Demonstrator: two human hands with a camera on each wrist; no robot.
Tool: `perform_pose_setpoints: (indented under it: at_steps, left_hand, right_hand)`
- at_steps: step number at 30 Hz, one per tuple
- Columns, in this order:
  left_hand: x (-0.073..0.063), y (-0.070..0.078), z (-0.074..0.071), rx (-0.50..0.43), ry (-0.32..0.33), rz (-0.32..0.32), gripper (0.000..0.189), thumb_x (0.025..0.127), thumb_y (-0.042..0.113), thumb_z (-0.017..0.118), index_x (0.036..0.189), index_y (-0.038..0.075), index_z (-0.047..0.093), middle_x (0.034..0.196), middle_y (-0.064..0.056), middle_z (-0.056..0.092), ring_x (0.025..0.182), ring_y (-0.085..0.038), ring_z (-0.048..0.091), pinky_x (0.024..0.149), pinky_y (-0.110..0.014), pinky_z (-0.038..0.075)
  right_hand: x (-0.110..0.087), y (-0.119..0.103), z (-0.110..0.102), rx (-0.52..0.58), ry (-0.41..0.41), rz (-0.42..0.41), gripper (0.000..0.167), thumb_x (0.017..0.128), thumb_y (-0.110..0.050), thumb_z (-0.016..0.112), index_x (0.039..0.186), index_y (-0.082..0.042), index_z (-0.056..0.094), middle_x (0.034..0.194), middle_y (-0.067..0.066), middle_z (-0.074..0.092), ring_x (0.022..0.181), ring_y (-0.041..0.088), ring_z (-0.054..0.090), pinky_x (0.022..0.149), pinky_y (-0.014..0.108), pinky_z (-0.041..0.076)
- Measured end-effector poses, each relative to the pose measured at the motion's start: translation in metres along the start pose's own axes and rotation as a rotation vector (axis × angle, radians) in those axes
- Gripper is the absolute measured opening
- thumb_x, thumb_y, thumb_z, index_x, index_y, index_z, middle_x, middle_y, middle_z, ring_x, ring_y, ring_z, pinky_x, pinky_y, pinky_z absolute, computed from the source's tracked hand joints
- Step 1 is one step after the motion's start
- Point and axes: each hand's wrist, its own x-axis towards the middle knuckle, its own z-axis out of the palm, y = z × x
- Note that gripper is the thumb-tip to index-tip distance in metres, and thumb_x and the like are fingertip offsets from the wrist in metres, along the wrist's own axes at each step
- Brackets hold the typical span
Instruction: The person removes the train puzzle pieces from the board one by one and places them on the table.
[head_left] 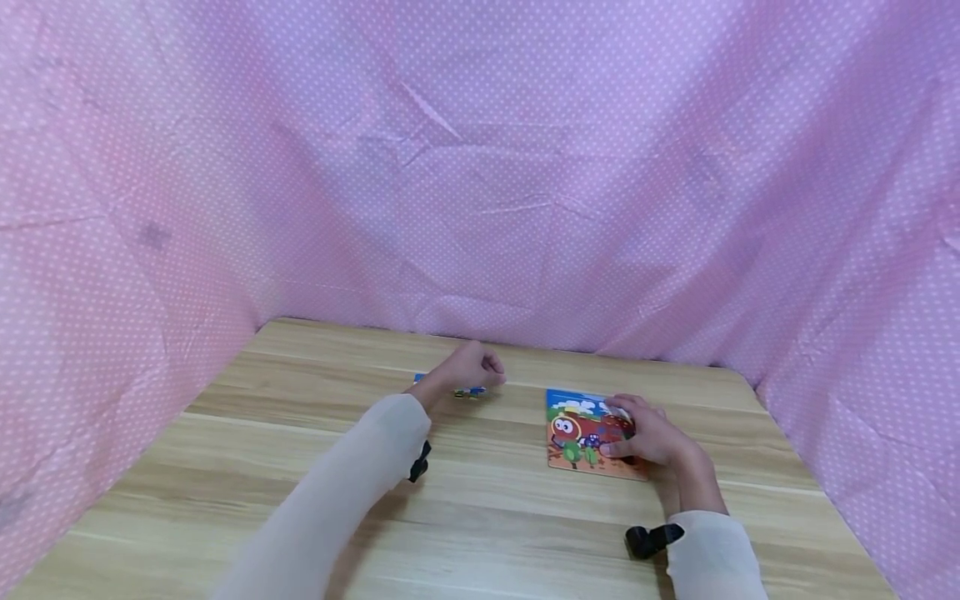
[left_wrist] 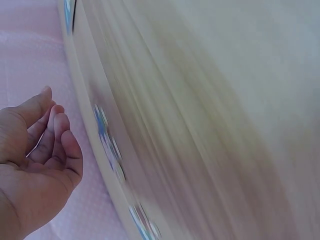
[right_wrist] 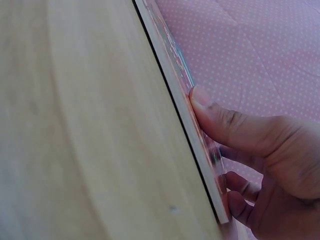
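A square picture puzzle board with a red cartoon character, green plants and blue sky lies flat on the wooden table. My right hand rests over its right side. In the right wrist view, the thumb presses on the printed face, and the other fingers lie at the board's far end. Left of the board my left hand hovers near the table's back, its fingers loosely curled with nothing visible between them. Close by it lie colourful puzzle pieces, partly hidden behind the wrist in the head view.
The wooden table reaches back to a pink dotted curtain that hangs behind and on both sides. Another piece lies along the table's edge in the left wrist view. Black wrist cameras are strapped at both cuffs.
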Motion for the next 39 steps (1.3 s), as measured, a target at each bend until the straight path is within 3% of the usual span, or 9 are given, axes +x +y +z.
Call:
perform_pose_setpoints:
  at_steps: [6, 12, 17, 31, 39]
  left_hand:
    - [0.013, 0.016, 0.02, -0.044, -0.027, 0.006, 0.005, 0.095, 0.016, 0.075, 0.096, 0.011, 0.076, 0.088, 0.001, 0.071, 0.082, -0.015, 0.066, 0.073, -0.026, 0.055]
    - [0.021, 0.033, 0.042, -0.106, -0.059, 0.062, 0.005, 0.096, 0.011, 0.073, 0.095, 0.007, 0.075, 0.09, -0.004, 0.071, 0.084, -0.016, 0.064, 0.074, -0.025, 0.053]
    - [0.031, 0.045, 0.062, -0.124, -0.07, 0.079, 0.005, 0.095, 0.013, 0.075, 0.093, 0.008, 0.075, 0.087, 0.001, 0.068, 0.082, -0.011, 0.063, 0.074, -0.022, 0.052]
    - [0.053, 0.069, 0.107, -0.112, -0.076, 0.075, 0.004, 0.09, 0.01, 0.08, 0.092, 0.007, 0.077, 0.077, 0.004, 0.069, 0.071, -0.005, 0.063, 0.067, -0.018, 0.051]
    - [0.056, 0.081, 0.119, -0.011, -0.091, 0.077, 0.007, 0.09, 0.017, 0.082, 0.092, 0.01, 0.079, 0.078, 0.008, 0.071, 0.074, -0.002, 0.061, 0.07, -0.016, 0.048]
  right_hand:
    - [0.0, -0.006, 0.001, 0.006, 0.003, 0.029, 0.094, 0.08, -0.041, 0.088, 0.154, -0.006, 0.041, 0.159, 0.025, 0.03, 0.134, 0.049, 0.031, 0.106, 0.075, 0.029]
    - [0.001, -0.009, 0.004, 0.002, 0.009, 0.038, 0.096, 0.08, -0.04, 0.088, 0.154, -0.003, 0.04, 0.159, 0.025, 0.03, 0.135, 0.05, 0.03, 0.108, 0.074, 0.029]
    - [0.003, -0.009, 0.005, 0.009, 0.011, 0.05, 0.097, 0.08, -0.042, 0.088, 0.154, -0.002, 0.04, 0.16, 0.025, 0.03, 0.136, 0.049, 0.03, 0.109, 0.073, 0.028]
    - [0.006, -0.009, 0.006, 0.039, 0.02, 0.033, 0.098, 0.079, -0.041, 0.088, 0.153, 0.0, 0.04, 0.159, 0.025, 0.03, 0.135, 0.051, 0.029, 0.109, 0.072, 0.028]
    - [0.006, -0.01, 0.005, 0.047, 0.031, 0.02, 0.095, 0.08, -0.038, 0.088, 0.152, 0.0, 0.041, 0.158, 0.025, 0.031, 0.134, 0.051, 0.029, 0.109, 0.073, 0.027]
